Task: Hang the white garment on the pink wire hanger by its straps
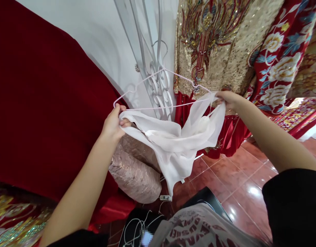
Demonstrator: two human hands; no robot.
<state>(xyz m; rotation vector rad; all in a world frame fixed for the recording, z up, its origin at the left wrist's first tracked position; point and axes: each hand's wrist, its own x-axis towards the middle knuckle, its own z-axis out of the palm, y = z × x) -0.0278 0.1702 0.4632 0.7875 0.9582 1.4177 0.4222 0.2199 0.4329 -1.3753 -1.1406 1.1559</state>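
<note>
A sheer white garment (170,144) hangs stretched between my two hands, sagging in the middle. My left hand (114,123) is closed on its left edge, close to the lower left corner of a pale pink clothes hanger (150,73). At the other side, my right hand (226,99) pinches the garment's upper right edge by the hanger's right end. The hanger's hook points up in front of a white metal scrollwork frame (158,82). Whether the hook rests on anything I cannot tell.
Dark red cloth (44,96) fills the left side. A gold sequinned garment (214,44) and a red floral embroidered one (281,65) hang at the right. Below are a rolled pink shiny fabric (134,175), white cables (139,226) and a reddish tiled floor (232,175).
</note>
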